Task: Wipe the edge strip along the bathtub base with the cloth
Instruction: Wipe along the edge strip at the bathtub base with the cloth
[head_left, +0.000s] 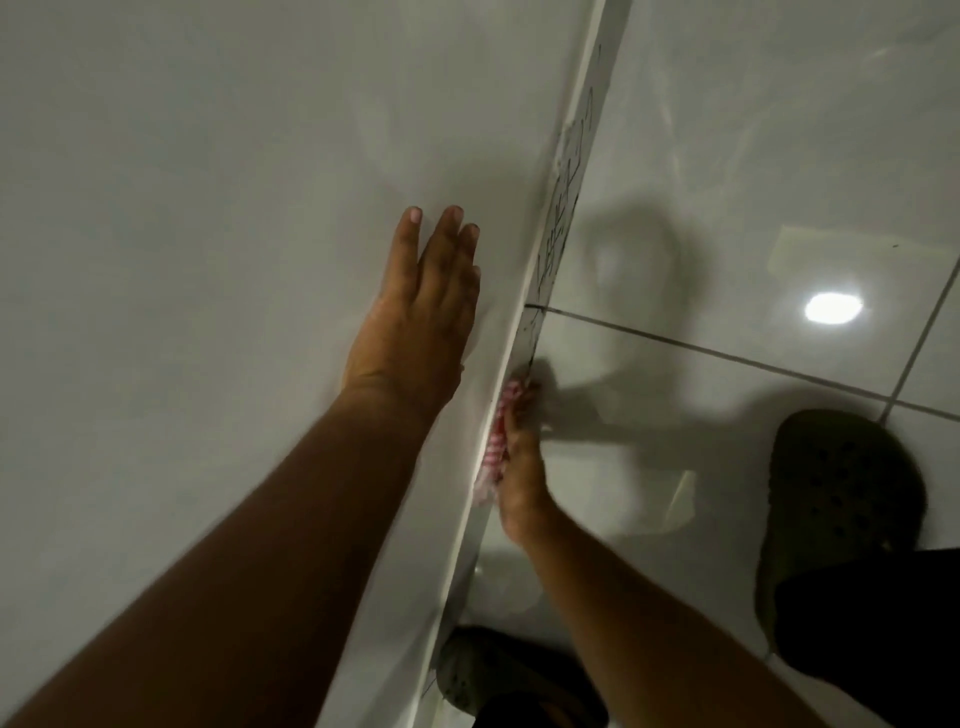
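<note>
A white edge strip (563, 202) runs diagonally along the foot of the white bathtub side panel (234, 208), from the top middle down to the bottom. Black scribble marks cover the strip above my right hand. My right hand (519, 478) grips a red-and-white checked cloth (496, 441) and presses it against the strip at mid-frame. My left hand (421, 317) lies flat on the panel, fingers together and pointing up, holding nothing.
Glossy white floor tiles (779, 156) with dark grout lines lie to the right of the strip and reflect a ceiling light. A dark perforated clog (836, 509) is at the right, a second one (483, 670) at the bottom beside the strip.
</note>
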